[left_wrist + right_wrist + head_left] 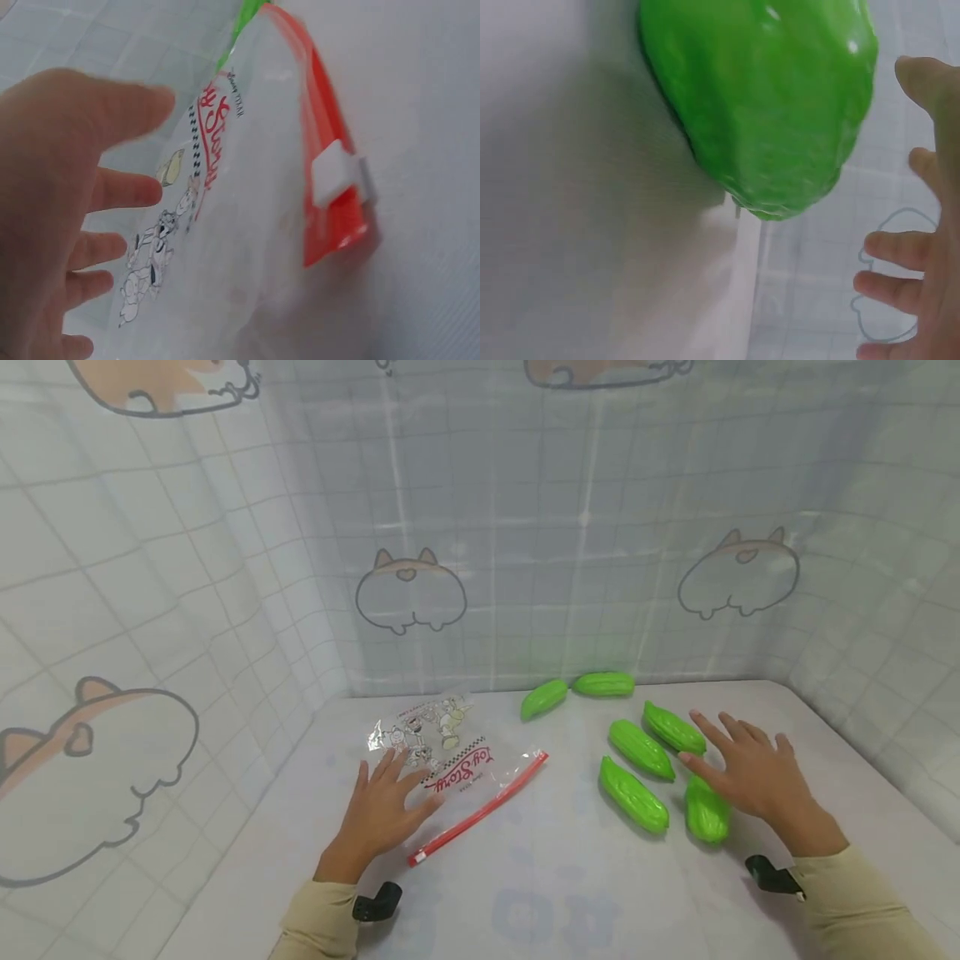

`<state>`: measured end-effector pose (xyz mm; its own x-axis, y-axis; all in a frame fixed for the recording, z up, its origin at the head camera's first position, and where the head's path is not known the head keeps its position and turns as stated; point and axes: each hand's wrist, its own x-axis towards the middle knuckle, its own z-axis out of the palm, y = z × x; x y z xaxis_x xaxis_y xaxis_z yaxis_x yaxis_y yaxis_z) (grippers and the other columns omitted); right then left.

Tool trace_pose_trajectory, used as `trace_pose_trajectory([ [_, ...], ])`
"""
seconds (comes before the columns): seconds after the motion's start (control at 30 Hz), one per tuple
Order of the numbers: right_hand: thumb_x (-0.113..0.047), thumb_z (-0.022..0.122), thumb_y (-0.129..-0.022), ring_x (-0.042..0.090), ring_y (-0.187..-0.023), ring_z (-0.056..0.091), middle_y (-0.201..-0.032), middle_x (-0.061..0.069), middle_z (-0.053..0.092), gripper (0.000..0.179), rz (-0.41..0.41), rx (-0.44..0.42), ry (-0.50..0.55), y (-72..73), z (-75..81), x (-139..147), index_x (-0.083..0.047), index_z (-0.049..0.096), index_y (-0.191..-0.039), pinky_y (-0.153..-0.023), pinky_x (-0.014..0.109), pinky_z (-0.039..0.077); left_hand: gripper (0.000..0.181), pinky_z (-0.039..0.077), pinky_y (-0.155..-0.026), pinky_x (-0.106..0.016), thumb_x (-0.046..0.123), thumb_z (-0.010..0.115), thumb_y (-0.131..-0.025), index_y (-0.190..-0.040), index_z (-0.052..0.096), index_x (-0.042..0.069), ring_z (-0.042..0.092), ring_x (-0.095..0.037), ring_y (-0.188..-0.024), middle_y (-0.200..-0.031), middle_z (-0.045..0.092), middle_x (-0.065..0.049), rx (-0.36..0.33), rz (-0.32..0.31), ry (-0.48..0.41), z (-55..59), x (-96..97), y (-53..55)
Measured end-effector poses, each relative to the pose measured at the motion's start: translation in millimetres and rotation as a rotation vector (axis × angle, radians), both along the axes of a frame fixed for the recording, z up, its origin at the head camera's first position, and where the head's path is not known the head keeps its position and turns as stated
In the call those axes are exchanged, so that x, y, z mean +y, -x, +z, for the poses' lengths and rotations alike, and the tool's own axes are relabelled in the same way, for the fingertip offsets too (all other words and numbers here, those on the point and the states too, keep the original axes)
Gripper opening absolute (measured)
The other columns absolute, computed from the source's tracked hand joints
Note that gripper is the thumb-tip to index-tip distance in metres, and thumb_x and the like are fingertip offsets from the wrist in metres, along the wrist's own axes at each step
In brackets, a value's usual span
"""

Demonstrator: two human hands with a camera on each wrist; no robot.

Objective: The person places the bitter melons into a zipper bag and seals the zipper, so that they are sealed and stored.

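On the left of the head view my left hand (381, 817) spreads its fingers over the near left part of a clear slider bag (491, 777). The bag lies flat, printed with cartoon figures and red lettering. Its red zip strip (480, 818) has a white slider (334, 176) at the near end. My right hand (765, 781), fingers also spread, is above and beside a bright green, bumpy bitter melon (707, 814); the right wrist view shows a melon (761, 97) apart from the fingers. Neither hand holds anything.
More bitter melons lie left of my right hand, among them a near one (633, 795). Two others, a left one (544, 699) and a right one (604, 684), lie at the table's back edge. Patterned curtains (525, 527) enclose the white table (570, 877) at the back and sides.
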<state>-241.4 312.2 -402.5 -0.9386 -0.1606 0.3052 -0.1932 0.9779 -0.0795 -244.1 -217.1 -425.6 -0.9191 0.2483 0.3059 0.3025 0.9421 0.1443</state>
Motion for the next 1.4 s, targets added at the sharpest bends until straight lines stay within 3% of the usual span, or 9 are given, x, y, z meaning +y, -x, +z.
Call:
trace_pose_trajectory([
  [0.2, -0.053, 0.055, -0.098, 0.054, -0.117, 0.052, -0.138, 0.032, 0.05, 0.073, 0.047, 0.059, 0.024, -1.7, -4.3, -7.4, -0.013, 0.035, -0.156, -0.086, 0.07, 0.042, 0.041, 0.03, -0.108, -0.064, 0.04, 0.072, -0.089, -0.122, 0.072, 0.016, 0.045, -0.038, -0.134, -0.139, 0.057, -0.013, 0.073, -0.022, -0.045, -3.3, 3.8, -2.0],
  [0.5, -0.036, 0.062, -0.099, 0.05, -0.113, 0.056, -0.127, 0.03, 0.059, 0.053, 0.094, 0.059, 0.186, 0.0, -6.6, -19.2, -0.001, 0.056, -0.138, -0.087, 0.065, 0.045, 0.035, 0.049, -0.096, -0.05, 0.035, 0.075, -0.088, -0.117, 0.075, 0.017, 0.056, -0.027, -0.123, -0.127, 0.064, -0.004, 0.089, -0.065, -0.088, -1.0, 12.4, -3.0],
  [0.83, -0.027, 0.06, -0.101, 0.047, -0.116, 0.057, -0.124, 0.024, 0.064, 0.037, 0.142, 0.017, 0.302, 2.8, -4.5, -37.6, 0.001, 0.067, -0.125, -0.093, 0.063, 0.044, 0.032, 0.053, -0.092, -0.042, 0.031, 0.081, -0.084, -0.114, 0.076, 0.022, 0.06, -0.02, -0.114, -0.118, 0.066, 0.001, 0.059, -0.101, -0.084, -2.4, 19.6, -10.6],
  [1.17, -0.023, 0.065, -0.098, 0.032, -0.102, 0.067, -0.111, 0.01, 0.072, 0.029, 0.234, 0.06, 0.358, 6.1, -7.1, -66.9, -0.004, 0.072, -0.119, -0.085, 0.054, 0.051, 0.027, 0.052, -0.092, -0.043, 0.035, 0.079, -0.085, -0.109, 0.077, 0.024, 0.06, -0.02, -0.112, -0.116, 0.067, 0.002, -0.066, -0.124, -0.021, -3.3, 25.1, -14.2],
  [1.4, -0.019, 0.065, -0.098, 0.026, -0.096, 0.069, -0.114, 0.011, 0.072, 0.025, 0.322, 0.032, 0.508, 6.0, -2.2, -89.6, -0.006, 0.074, -0.117, -0.08, 0.046, 0.055, 0.031, 0.049, -0.095, -0.044, 0.041, 0.079, -0.083, -0.108, 0.077, 0.023, 0.058, -0.02, -0.117, -0.117, 0.068, 0.004, -0.108, -0.183, -0.008, -8.9, 26.4, -13.3],
])
